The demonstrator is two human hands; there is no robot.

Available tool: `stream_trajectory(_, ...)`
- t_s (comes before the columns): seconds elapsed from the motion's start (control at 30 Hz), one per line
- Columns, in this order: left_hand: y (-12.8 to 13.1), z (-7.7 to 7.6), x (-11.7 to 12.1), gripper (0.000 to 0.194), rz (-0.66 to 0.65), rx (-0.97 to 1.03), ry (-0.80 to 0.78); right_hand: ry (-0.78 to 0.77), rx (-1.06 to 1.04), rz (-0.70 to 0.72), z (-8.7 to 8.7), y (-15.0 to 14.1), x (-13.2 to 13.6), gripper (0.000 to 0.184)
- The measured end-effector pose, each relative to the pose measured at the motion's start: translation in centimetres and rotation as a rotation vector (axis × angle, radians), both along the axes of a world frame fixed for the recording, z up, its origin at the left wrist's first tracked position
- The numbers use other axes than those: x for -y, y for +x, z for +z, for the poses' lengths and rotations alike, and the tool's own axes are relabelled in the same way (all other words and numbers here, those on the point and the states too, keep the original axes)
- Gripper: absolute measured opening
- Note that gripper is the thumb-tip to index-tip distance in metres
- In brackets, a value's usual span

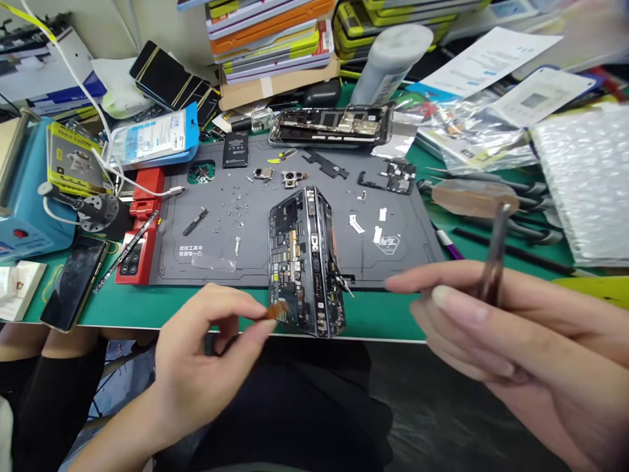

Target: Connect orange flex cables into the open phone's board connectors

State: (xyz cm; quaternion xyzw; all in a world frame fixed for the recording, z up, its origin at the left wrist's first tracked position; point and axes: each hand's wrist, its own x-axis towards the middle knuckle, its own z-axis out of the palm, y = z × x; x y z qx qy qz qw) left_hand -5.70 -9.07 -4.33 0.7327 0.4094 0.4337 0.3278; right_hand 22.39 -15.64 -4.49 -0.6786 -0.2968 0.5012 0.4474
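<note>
A folding phone (297, 262) with its inner parts bared stands tented at the front edge of the grey work mat (230, 236). At its lower left corner, my left hand (206, 354) pinches an orange-brown flex cable (278, 310) between thumb and fingertip. Whether the cable is still joined to the phone, I cannot tell. My right hand (511, 354) is closed around dark tweezers (495, 255), whose tips point up and away from the phone. Small screws (236, 213), a camera module (293, 178) and white stickers (356, 224) lie around the phone.
Behind stand another opened phone (334, 126), a battery (236, 149) and a white bottle (388, 62). A red device (140, 229) borders the mat's left side. Pliers (531, 226) lie to the right, near bubble wrap (584, 177). Someone's legs (59, 354) show at lower left.
</note>
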Motion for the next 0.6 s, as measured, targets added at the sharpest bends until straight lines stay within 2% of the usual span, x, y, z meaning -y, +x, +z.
stream_trajectory(0.1,-1.4,-1.4,0.0,0.022,0.119,-0.068,-0.072,0.034,-0.154,-0.037,-1.2,0.1,0.0,0.042)
stream_trajectory(0.23,-2.2,-2.3,-0.6,0.024,0.141,-0.155,-0.101,0.009,-0.301,-0.025,-2.3,-0.7,0.3,0.041)
stream_trajectory(0.37,-2.5,-2.4,-1.2,0.026,0.110,-0.224,-0.100,-0.071,-0.357,-0.076,-2.3,-2.0,0.5,0.051)
stream_trajectory(0.5,-2.4,-2.2,-1.4,0.017,0.143,-0.233,-0.086,-0.061,-0.380,-0.132,-2.1,-2.4,0.7,0.049)
stream_trajectory(0.6,-2.2,-2.3,-1.5,0.012,0.183,-0.220,-0.076,-0.034,-0.331,-0.199,-2.8,-1.8,1.0,0.055)
